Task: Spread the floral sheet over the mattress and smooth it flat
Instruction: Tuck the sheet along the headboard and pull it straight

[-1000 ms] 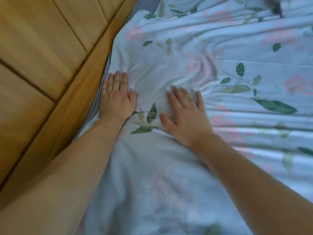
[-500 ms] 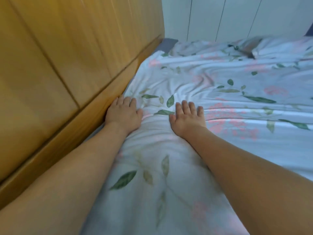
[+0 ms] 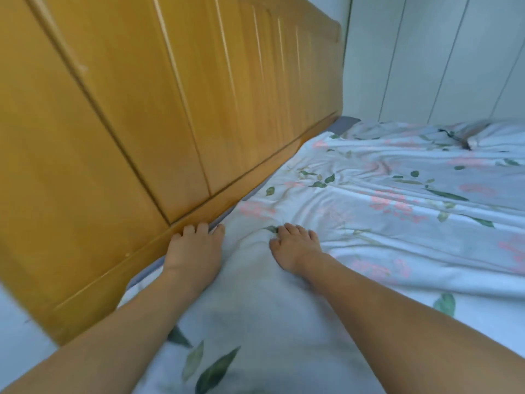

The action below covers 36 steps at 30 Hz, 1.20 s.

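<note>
The floral sheet [image 3: 369, 211] lies spread over the mattress [image 3: 342, 125], creased in long ridges, its edge running along the wooden headboard [image 3: 170, 109]; a grey mattress corner shows bare at the far end. The left hand [image 3: 193, 248] presses down at the sheet's edge, fingertips curled into the gap against the headboard. The right hand [image 3: 295, 248] rests nearby on the sheet, fingers bent and digging into the cloth. White panelled wall [image 3: 426, 58] stands beyond.

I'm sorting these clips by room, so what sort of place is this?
Most likely a bedroom. A floral sheet lies across a bed, with a wooden headboard along its edge and pale panelled wall or wardrobe doors behind. The left hand and right hand press on the sheet.
</note>
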### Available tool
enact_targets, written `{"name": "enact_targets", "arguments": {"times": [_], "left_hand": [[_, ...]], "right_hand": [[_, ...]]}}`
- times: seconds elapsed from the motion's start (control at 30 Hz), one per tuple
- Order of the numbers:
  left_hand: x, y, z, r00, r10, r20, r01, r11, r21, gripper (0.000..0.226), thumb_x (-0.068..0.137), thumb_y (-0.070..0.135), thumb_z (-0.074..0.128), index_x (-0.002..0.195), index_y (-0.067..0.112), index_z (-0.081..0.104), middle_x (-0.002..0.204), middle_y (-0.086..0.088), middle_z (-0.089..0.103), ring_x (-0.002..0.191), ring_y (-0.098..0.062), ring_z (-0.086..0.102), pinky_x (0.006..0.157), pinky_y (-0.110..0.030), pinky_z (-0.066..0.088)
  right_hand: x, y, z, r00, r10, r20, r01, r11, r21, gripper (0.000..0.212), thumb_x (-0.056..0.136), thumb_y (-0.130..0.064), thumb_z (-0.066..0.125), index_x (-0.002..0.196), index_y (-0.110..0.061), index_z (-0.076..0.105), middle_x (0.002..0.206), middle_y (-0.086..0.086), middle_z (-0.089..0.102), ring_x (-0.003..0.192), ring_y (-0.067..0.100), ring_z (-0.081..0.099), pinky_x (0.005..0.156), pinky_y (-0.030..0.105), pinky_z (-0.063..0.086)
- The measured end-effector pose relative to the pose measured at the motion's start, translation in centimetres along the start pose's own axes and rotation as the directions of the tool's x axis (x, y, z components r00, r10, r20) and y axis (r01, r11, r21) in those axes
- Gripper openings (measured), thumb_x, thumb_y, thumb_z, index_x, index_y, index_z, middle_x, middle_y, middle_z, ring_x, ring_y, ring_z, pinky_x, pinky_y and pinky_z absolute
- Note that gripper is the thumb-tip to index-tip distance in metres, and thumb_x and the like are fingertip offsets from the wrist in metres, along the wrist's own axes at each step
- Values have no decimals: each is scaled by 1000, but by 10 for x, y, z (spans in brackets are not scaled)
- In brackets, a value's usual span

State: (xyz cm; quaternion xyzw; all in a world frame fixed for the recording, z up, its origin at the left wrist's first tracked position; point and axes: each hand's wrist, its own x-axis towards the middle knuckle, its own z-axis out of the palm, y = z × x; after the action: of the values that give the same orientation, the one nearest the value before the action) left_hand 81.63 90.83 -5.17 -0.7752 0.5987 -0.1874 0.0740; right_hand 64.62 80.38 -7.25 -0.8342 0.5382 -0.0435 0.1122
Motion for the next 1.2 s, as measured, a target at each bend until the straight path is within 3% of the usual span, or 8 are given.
{"name": "enact_targets", "arguments": {"times": [0.17, 0.4, 0.5, 0.57, 0.67, 0.93, 1.1, 1.2], "left_hand": [[-51, -22, -17, 999, -11, 37, 10, 1000, 17, 55, 97, 21, 35, 148, 23, 15, 128, -7, 44, 111, -27, 47, 84, -35, 43], [-69, -40, -12, 995, 98, -13, -98, 994, 44, 33, 94, 5, 34, 126, 12, 36, 107, -8, 44, 70, -21, 59, 40, -30, 27], [-71, -50, -4, 987, 156, -34, -154, 986, 58, 29, 93, 0, 31, 120, 8, 40, 107, -12, 45, 73, -24, 60, 39, -29, 27], [-68, -51, -5, 979, 203, -28, -200, 978, 62, 29, 91, -2, 33, 119, 5, 42, 111, -16, 46, 75, -23, 57, 40, -29, 26], [-61, -51, -5, 974, 227, -17, -226, 973, 45, 31, 89, -5, 37, 118, 2, 48, 112, -20, 47, 63, -21, 47, 41, -27, 22], [-56, -45, 0, 962, 271, 21, -271, 958, 94, 30, 91, -6, 37, 117, 1, 50, 108, -19, 50, 52, -21, 18, 44, -27, 23], [-61, -50, 1, 960, 277, 43, -279, 958, 60, 31, 89, -7, 36, 116, -1, 50, 103, -19, 49, 53, -20, 20, 45, -27, 20], [-49, -54, 2, 953, 304, 16, -304, 948, 92, 31, 96, 1, 32, 122, -1, 48, 108, -20, 51, 52, -20, 22, 44, -28, 19]], "right_hand": [[-17, -22, -30, 992, 109, 57, -114, 988, 106, 49, 91, -37, 39, 134, -16, 51, 141, 9, 49, 129, 33, 44, 110, 43, 33], [44, -70, -48, 971, 192, -142, -151, 954, 260, 37, 93, -32, 46, 119, -7, 59, 124, 13, 59, 114, 32, 56, 88, 34, 44], [77, -90, -41, 953, 267, -141, -209, 921, 328, 25, 91, -19, 45, 106, -8, 61, 106, 15, 61, 98, 31, 60, 84, 35, 48], [98, -96, -28, 941, 336, -49, -293, 877, 381, 15, 84, -15, 42, 84, -10, 57, 85, 13, 55, 69, 26, 54, 63, 33, 48], [129, -93, -14, 927, 375, 5, -358, 880, 312, 10, 77, -16, 38, 70, -12, 45, 89, 10, 46, 58, 24, 45, 55, 29, 40], [121, -91, -26, 906, 378, 191, -423, 837, 347, 35, 94, -18, 37, 60, -17, 32, 43, 2, 30, 32, 13, 25, 29, 12, 20], [123, -98, -30, 940, 335, 69, -332, 849, 410, 32, 92, -3, 30, 62, -8, 40, 60, 9, 41, 49, 19, 33, 46, 26, 28], [125, -103, -38, 957, 285, -64, -196, 788, 583, 35, 95, -6, 27, 62, -7, 38, 51, 10, 43, 41, 20, 38, 40, 20, 28]]}}
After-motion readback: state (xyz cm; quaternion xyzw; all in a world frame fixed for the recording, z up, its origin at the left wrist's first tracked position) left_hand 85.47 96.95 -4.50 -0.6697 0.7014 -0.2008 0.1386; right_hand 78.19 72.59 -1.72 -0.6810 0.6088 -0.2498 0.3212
